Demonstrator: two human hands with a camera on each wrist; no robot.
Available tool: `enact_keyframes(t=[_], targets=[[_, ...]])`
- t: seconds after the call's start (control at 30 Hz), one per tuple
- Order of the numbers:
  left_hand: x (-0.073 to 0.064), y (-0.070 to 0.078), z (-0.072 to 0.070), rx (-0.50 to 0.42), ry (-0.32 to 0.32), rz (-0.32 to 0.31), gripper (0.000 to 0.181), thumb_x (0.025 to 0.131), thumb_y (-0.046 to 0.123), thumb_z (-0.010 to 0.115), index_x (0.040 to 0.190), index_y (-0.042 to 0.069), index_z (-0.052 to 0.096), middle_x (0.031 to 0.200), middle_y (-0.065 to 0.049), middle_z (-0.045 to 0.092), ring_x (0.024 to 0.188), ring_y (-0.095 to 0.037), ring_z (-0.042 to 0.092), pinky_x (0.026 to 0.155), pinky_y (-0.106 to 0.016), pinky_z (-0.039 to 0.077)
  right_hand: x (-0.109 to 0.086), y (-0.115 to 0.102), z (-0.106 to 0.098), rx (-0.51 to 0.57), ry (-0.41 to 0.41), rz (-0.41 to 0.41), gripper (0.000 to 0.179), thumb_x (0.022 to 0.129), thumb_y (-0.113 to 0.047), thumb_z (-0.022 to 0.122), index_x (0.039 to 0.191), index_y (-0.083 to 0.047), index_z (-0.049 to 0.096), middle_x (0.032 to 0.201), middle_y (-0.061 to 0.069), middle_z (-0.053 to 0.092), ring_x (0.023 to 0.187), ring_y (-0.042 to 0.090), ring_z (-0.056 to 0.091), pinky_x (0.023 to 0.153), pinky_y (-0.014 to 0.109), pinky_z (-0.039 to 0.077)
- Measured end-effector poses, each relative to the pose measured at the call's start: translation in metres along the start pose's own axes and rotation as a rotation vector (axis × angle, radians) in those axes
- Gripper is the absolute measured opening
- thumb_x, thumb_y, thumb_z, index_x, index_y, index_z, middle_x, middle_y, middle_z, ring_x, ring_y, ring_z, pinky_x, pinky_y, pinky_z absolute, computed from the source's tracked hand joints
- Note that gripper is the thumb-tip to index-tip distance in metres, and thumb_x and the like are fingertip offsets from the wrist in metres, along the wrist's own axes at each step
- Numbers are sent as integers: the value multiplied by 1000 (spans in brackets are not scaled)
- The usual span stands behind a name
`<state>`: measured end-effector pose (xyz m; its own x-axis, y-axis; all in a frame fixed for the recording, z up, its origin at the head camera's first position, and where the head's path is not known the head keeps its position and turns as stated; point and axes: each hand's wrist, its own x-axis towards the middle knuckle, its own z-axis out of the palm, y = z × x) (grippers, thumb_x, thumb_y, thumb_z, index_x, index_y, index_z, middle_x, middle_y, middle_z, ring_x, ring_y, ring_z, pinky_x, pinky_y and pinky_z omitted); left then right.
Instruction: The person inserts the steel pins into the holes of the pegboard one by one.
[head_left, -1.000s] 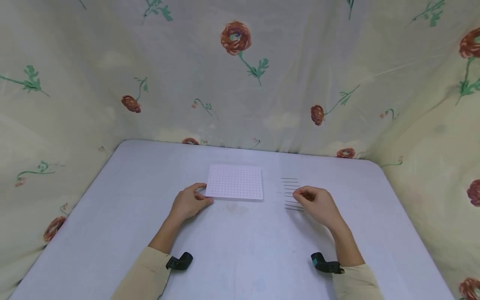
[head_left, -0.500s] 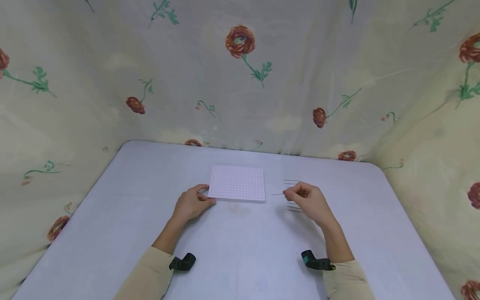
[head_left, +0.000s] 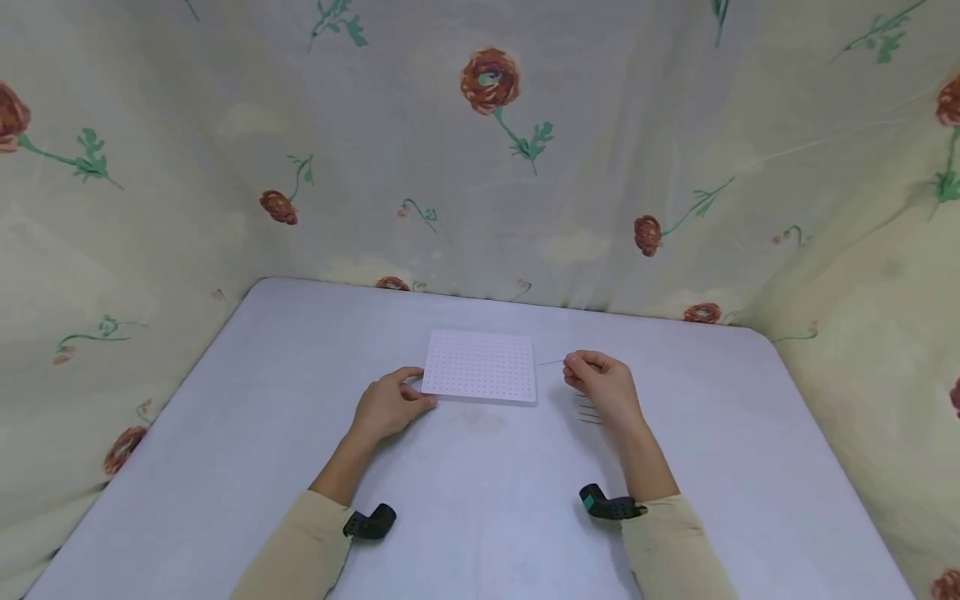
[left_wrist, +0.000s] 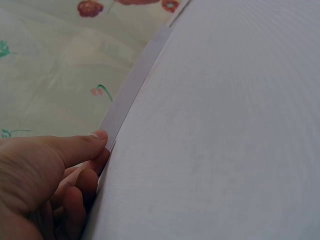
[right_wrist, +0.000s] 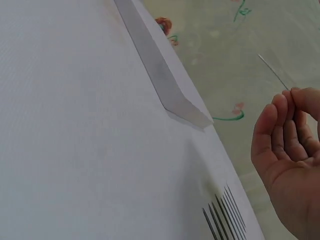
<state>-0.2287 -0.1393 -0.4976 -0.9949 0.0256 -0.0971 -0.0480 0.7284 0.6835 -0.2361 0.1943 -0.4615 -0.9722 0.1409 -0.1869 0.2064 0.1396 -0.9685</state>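
Head: our right hand [head_left: 603,387] pinches a needle [head_left: 551,362] just right of the white perforated board [head_left: 480,365]; left wrist: our left hand [left_wrist: 47,170] grips its edge, best kept steady; right wrist: we should stay clear of the loose needles [right_wrist: 224,215]

Pegboard [head_left: 480,367] matt, plastic-looking; needles [right_wrist: 224,217] smooth, metallic; backdrop [head_left: 585,150] faintly glossy.

My head feed: white counter [head_left: 480,533], far corners rounded, faint brownish smudge [head_left: 477,417] near its middle. Curtain [head_left: 360,108] behind it and along both sides, pale cream, wrinkled. Print: rust-red flowers [head_left: 279,207], green stems [head_left: 506,126] and leaves [head_left: 540,135]. I get one big bloom [head_left: 490,81] upper centre, smaller ones low along the counter's far edge. Both wrist feeds give me patches of the same print.
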Motion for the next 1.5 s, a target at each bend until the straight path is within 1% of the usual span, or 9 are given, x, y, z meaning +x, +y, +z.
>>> enact_keyframes(t=[0.13,0.23,0.33,0.5,0.67,0.8,1.03,1.23,1.5], targets=[[0,-1,0,-1,3,-1,62,86,33,82,140,12,60,92,-1,79,79,-17,67,68,-30,45,11,-1,20,22,33,66,37,99,-24,68,127,0,64,101,2,69,87,8,69,78,17,57],[-1,-1,0,-2,9,2,62,86,33,82,140,12,61,91,-1,79,80,-17,68,69,-31,46,17,-2,34,-11,36,59,36,98,-24,69,125,0,66,104,6,71,86,8,68,76,17,56],[-1,-1,-1,-5,12,8,61,86,32,82,139,12,61,90,-1,79,80,-17,68,69,-32,46,20,-3,46,-53,25,29,34,97,-24,71,121,0,68,105,8,73,84,8,68,76,17,56],[-1,0,-2,-13,10,14,61,86,32,82,140,11,61,88,0,78,77,-16,67,68,-30,46,23,-9,64,-167,23,-31,28,95,-24,72,113,-3,72,100,8,75,80,8,67,74,19,56],[0,0,-1,-9,12,15,60,86,32,82,140,12,61,87,1,77,75,-15,65,66,-29,44,24,-15,81,-310,51,-98,23,94,-27,72,105,-7,73,94,7,72,80,12,64,69,19,51],[0,-1,-1,-12,14,13,60,86,32,82,139,12,61,86,1,77,73,-14,64,64,-28,43,23,-19,92,-397,61,-174,20,91,-27,74,98,-8,75,93,8,74,81,17,65,69,22,48],[0,-1,-2,-13,8,13,60,86,32,82,140,12,61,86,0,77,72,-14,63,64,-27,42,20,-21,104,-505,58,-263,13,90,-20,75,93,-7,75,89,9,75,80,19,66,71,25,49],[1,-2,-2,5,20,41,61,86,33,81,140,12,61,88,0,78,75,-14,66,66,-29,44,17,-22,106,-538,84,-309,11,89,-17,75,90,-6,74,86,10,74,78,20,66,71,27,48],[1,-4,-2,12,21,37,60,86,33,81,140,13,61,87,1,78,76,-14,66,68,-29,45,16,-26,111,-586,52,-344,9,90,-13,72,91,-4,74,86,11,74,78,22,66,72,30,50]])
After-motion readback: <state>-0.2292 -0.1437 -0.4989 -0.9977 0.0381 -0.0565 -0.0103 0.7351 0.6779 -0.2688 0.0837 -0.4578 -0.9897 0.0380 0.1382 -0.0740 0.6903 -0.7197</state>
